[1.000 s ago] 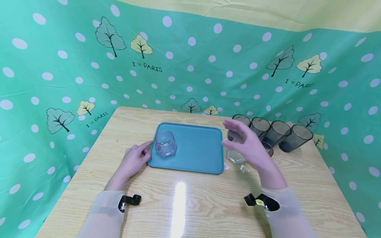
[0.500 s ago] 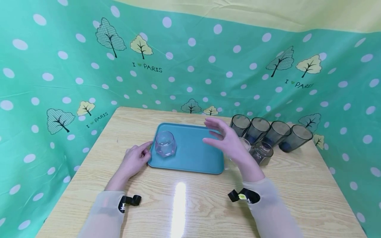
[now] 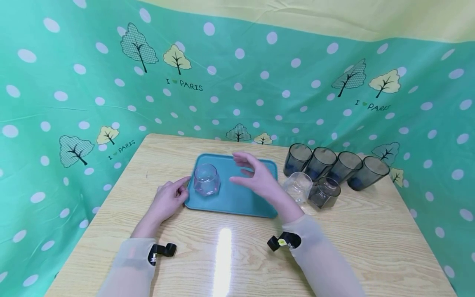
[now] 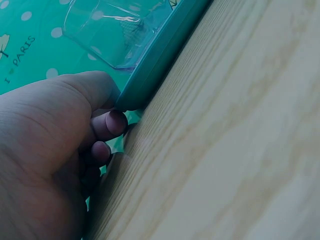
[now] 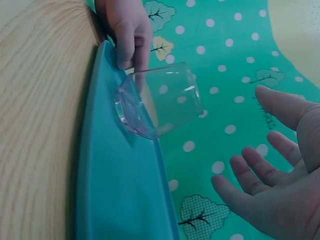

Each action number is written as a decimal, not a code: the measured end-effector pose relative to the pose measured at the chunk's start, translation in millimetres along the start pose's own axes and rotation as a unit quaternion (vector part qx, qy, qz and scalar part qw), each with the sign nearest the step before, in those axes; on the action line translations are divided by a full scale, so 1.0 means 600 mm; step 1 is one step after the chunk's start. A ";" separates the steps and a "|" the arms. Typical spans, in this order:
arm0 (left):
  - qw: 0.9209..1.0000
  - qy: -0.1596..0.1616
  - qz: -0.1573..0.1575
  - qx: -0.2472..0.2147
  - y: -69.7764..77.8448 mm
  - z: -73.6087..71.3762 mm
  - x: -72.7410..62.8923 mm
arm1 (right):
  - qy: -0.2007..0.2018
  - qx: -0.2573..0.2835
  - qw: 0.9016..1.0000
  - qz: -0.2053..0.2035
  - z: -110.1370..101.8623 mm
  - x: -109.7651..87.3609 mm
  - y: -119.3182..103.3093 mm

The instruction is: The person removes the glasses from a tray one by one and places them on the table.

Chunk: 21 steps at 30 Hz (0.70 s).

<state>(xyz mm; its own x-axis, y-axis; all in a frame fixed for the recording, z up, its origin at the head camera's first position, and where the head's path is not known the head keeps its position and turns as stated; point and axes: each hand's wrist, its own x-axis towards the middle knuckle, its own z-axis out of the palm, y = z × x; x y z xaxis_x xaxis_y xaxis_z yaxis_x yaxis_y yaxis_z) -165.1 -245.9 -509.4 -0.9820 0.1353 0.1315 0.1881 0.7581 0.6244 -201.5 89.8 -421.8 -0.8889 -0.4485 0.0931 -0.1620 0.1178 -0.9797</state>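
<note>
My left hand (image 3: 168,199) holds the left edge of the blue tray (image 3: 237,202), thumb at the rim (image 4: 131,97) and the other fingers curled below it. A pink-tinted glass tumbler (image 3: 206,185) with a faceted base stands upright at the tray's left end, a little right of that hand. Over the middle of the tray hovers my right hand (image 3: 261,179), holding nothing, its thumb and fingers spread apart. In the right wrist view the palm (image 5: 290,205) faces the pink tumbler (image 5: 165,102), with a gap between them.
Right of the tray stand a clear faceted tumbler (image 3: 298,189) and a short dark tumbler (image 3: 325,194). Behind them several tall smoky glasses (image 3: 345,167) form a row. A green printed curtain (image 3: 237,99) hangs behind the wooden table (image 3: 185,255).
My right hand has moved left from the clear tumbler to above the tray, uncovering the glasses at the right. My left hand, the tray and the pink tumbler have stayed put.
</note>
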 end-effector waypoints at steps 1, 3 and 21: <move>1.000 0.000 0.001 0.000 0.000 0.000 0.000 | 0.001 0.001 1.000 0.001 0.005 0.003 0.002; 1.000 0.000 0.001 0.001 0.000 -0.001 0.000 | 0.002 0.001 1.000 0.003 0.014 0.007 0.006; 1.000 -0.001 -0.002 0.003 -0.001 0.000 -0.001 | -0.022 -0.026 0.998 0.048 0.083 0.038 0.035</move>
<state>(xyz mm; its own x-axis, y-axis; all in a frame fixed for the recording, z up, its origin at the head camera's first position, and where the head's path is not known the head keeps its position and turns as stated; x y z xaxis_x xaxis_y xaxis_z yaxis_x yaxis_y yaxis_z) -164.6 -246.5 -510.2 -0.9828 0.1337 0.1276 0.1843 0.7620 0.6208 -203.8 37.7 -449.0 -0.8816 -0.4719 -0.0106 -0.0993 0.2072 -0.9732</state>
